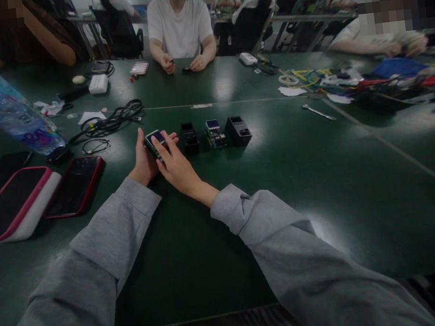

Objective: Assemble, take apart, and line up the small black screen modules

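Observation:
My left hand point(144, 160) is closed round a small circuit board with a screen point(155, 137), held above the green table point(196, 249). The fingers of my right hand point(177, 165) lie over the board's near side and touch it. Just right of my hands stands a black plastic case point(189, 138). Beside that case is a second circuit board with a screen point(214, 133), its green parts bare. Another black case point(238, 130) is at the right end of this row. My right hand's fingertips are partly spread on the board; its underside is hidden by my left palm.
To the left lie a phone with a red edge point(75, 187), a pink-rimmed device point(13, 202) and a tilted water bottle point(15, 110). Black cables point(118, 116) are behind them. A wrench point(319, 112) and a wire heap point(388, 78) are right. A person in white point(180, 26) sits opposite.

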### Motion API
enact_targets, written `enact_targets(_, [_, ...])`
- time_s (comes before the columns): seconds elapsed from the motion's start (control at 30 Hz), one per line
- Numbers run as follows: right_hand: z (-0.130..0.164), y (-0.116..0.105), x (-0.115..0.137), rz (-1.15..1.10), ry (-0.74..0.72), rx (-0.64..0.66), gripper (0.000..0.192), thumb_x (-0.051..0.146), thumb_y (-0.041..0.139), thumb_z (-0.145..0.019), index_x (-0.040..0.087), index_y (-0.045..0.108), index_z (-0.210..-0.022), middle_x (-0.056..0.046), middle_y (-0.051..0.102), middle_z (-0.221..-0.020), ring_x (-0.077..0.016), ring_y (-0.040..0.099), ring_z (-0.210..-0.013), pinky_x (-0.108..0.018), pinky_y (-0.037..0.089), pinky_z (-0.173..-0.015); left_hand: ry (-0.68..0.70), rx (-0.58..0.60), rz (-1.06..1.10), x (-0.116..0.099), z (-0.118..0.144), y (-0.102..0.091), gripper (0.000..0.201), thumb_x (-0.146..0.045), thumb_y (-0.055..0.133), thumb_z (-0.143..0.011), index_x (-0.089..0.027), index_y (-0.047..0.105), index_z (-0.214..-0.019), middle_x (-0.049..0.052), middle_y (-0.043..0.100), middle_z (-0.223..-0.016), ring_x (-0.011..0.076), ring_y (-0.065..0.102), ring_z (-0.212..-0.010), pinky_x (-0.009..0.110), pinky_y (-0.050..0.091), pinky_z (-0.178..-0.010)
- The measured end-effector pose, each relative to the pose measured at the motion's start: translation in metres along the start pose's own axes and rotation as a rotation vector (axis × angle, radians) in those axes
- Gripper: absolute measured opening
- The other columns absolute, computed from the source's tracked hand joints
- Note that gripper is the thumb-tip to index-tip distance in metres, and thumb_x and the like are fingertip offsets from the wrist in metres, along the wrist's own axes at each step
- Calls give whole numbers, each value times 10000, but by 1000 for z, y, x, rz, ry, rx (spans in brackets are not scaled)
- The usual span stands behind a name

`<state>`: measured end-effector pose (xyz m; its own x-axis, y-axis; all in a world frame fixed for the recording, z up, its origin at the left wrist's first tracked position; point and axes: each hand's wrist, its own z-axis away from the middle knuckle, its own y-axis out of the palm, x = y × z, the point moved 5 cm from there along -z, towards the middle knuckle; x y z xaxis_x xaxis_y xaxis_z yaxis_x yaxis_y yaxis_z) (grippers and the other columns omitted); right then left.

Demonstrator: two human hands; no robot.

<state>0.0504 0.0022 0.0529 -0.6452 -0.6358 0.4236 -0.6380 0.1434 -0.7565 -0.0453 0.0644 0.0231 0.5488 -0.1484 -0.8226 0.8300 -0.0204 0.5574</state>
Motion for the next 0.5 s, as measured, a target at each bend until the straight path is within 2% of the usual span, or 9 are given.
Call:
enact_targets(0.1, [-11,5,-3,20,51,-25,551,168,347,-1035,134,310,-1584,-170,209,-1656,-288,215,-1545,-462,370,-1213,106,-132,11,-10,-7,-15,583,-692,380,-958,-179,619,-1097,136,708,-1185,319,605,-1263,467,515,-1042])
enact_targets(0.23, [-32,20,-11,33,167,-17,558,146,343,-1028,151,305,-1585,-167,229,-1651,-311,287,-1516,-491,413,-1175,241,-297,-72,-14,-16,-36,452,-627,453,-958,-234,610,-1118,84,674,-1244,274,599,-1277,408,528,-1040])
enact_targets(0.4, [-46,34,-17,39,259,10,583,97,344,-1000,145,299,-1579,-206,239,-1643,-345,342,-1483,-526,490,-1087,499,-256,-356,-17,-19,-35,419,-585,526,-952,-251,650,-1172,49,622,-1374,230,499,-1395,363,422,-1154])
enact_targets(0.5, [-43,36,-17,75,290,32,580,93,349,-999,92,284,-1575,-254,214,-1637,-357,369,-1465,-502,515,-1058,517,-229,-417,-15,-20,-33,433,-580,525,-963,-244,664,-1200,52,611,-1409,236,470,-1425,384,372,-1192])
